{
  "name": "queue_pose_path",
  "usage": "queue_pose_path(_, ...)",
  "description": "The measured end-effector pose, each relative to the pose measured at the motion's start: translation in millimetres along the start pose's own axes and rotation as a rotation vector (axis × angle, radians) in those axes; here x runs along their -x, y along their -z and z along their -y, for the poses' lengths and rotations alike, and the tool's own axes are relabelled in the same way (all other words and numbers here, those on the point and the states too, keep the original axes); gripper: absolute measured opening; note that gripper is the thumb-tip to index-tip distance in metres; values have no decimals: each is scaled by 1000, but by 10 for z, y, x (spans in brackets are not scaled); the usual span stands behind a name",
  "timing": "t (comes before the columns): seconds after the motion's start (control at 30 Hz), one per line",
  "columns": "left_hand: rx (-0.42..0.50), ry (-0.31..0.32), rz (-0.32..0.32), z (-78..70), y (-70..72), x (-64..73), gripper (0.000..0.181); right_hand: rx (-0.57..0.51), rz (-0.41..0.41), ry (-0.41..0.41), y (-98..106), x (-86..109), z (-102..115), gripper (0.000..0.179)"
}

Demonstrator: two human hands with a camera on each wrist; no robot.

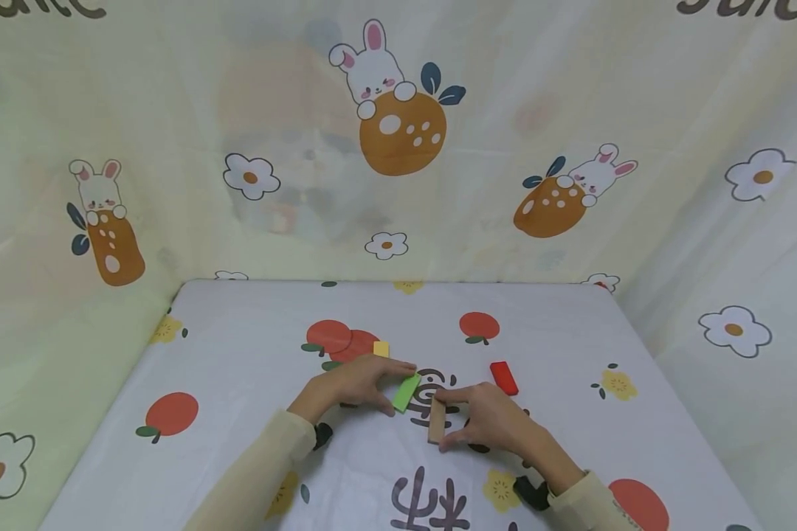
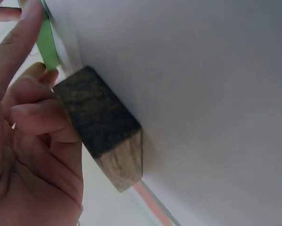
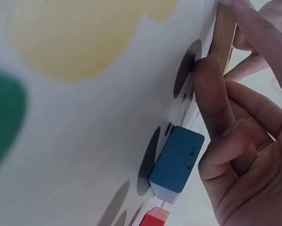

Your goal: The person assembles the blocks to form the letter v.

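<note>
In the head view my left hand [image 1: 361,383] pinches a green block [image 1: 406,392] by its two ends, thumb at the near end and index finger at the far end. To its right, my right hand [image 1: 488,420] pinches a plain wooden block [image 1: 436,422] the same way. The two blocks stand close together over the printed cloth, both slanted. The left wrist view shows the green block [image 2: 46,44] at the fingertips and a dark-topped wooden block [image 2: 98,110] beside the curled fingers. In the right wrist view a blue block [image 3: 177,159] lies beside the lower fingers.
A yellow block [image 1: 381,349] lies behind my left hand, partly covered by it. A red block [image 1: 503,377] sits beyond my right hand. The table's cloth [image 1: 239,472] carries fruit and flower prints; a patterned curtain [image 1: 292,88] hangs behind.
</note>
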State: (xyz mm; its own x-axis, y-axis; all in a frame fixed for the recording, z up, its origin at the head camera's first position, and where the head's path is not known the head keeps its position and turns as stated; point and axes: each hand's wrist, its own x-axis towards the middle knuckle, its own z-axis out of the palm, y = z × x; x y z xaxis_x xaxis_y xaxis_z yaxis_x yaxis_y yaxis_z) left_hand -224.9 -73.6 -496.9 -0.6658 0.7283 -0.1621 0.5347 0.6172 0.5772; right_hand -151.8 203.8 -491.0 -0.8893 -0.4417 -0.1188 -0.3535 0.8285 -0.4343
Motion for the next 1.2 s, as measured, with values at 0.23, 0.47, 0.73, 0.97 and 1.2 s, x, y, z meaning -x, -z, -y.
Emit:
queue_pose_path(0.23,-1,13,-23,18,9,-5,74,-16,-5,-7,-17,7,-8,81)
queue_pose_path(0.47,-27,36,-82,21,-13,13,73,-37,-5,-63,-34,-2,-8,77)
queue_pose_path(0.73,58,79,-184,-62,-82,94,75,-141,-44,-193,-33,-28,-3,69)
queue_pose_path(0.97,167,148,-340,-212,-206,137,75,-309,-135,-311,-10,-43,30,67)
queue_pose_path(1.2,204,294,-544,-414,-317,172,72,-391,-224,-416,-34,-53,113,68)
